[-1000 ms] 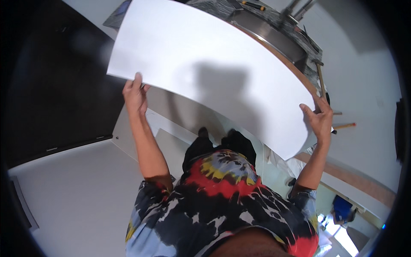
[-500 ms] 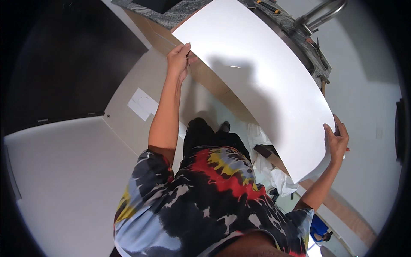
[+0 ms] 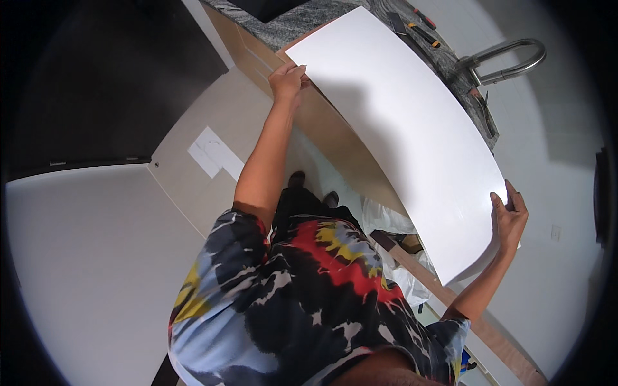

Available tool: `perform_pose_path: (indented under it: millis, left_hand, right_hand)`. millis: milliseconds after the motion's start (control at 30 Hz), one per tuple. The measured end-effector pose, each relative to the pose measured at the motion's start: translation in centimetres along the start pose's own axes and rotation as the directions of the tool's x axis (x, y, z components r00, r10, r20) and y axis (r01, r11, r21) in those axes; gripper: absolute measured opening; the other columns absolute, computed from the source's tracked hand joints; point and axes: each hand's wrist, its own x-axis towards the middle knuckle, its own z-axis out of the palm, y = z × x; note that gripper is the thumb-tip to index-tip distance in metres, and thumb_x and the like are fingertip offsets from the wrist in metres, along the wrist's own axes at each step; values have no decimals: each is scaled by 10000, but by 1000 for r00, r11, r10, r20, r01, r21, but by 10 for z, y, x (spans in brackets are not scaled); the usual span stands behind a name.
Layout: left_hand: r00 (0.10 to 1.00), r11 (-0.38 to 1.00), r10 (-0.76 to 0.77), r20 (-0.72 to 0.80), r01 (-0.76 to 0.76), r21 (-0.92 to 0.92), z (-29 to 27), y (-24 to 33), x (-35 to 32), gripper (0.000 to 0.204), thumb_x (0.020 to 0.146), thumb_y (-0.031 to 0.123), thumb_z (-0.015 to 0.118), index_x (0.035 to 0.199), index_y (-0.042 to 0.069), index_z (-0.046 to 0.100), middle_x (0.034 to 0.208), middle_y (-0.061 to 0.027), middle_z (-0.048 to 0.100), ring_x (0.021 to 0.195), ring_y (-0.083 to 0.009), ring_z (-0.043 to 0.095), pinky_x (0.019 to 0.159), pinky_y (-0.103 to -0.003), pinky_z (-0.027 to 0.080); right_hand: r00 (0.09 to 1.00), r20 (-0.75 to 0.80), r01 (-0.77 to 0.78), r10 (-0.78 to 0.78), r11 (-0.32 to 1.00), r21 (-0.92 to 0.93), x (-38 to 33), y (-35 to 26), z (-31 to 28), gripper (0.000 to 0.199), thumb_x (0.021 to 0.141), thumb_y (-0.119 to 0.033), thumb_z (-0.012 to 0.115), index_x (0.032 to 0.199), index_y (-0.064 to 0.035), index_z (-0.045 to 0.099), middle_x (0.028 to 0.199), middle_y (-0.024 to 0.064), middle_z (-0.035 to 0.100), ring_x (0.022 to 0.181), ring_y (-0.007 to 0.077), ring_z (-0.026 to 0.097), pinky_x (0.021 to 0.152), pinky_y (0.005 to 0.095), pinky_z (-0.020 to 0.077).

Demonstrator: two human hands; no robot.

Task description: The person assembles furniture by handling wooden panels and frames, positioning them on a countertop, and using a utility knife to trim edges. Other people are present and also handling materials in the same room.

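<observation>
A large white panel (image 3: 425, 128) spans the space between my two hands, over the grey stone countertop (image 3: 290, 26). My left hand (image 3: 287, 82) grips its near edge toward the far left corner, thumb on top and fingers tucked mostly beneath. At the right end, my right hand (image 3: 510, 217) clasps the short edge, with the thumb on the white face and the other fingers around the side. A thin brown edge shows along the panel's far left end. My shadow falls across the white surface.
Behind the panel are a curved metal faucet (image 3: 508, 61), a yellow-and-black hand tool (image 3: 423, 35) and pliers (image 3: 484, 109). Plastic bags (image 3: 409, 283) and a wooden board (image 3: 444, 293) lie below on the right. White paper (image 3: 211, 154) lies at left, near a dark panel (image 3: 96, 83).
The panel and my left hand have shifted slightly right in view, and more of the faucet and tools now shows behind it. Both hands keep their hold.
</observation>
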Motion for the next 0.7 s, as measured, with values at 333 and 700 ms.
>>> perform_pose_path:
  millis: [333,700]
  left_hand:
    - [973,998,53,224,-44,-47,-74,22,50,770,915,40,709,1553,-30,282,1023,-113,722,794,-169,709,578,-247,529]
    - [948,840,306,88,-312,444,-88,78,63,215,949,253,687,940,49,753,790,-19,669,724,-128,652,601,-287,495]
  right_hand:
    - [1000,-15,-1,2,999,49,-5,-30,-14,540,771,-174,880,1262,-22,714,875,28,652,665,122,452,594,275,403]
    - [999,-9,-34,34,999,11,-8,-64,-25,513,796,-187,860,1253,-6,713,931,65,677,797,163,592,722,290,487]
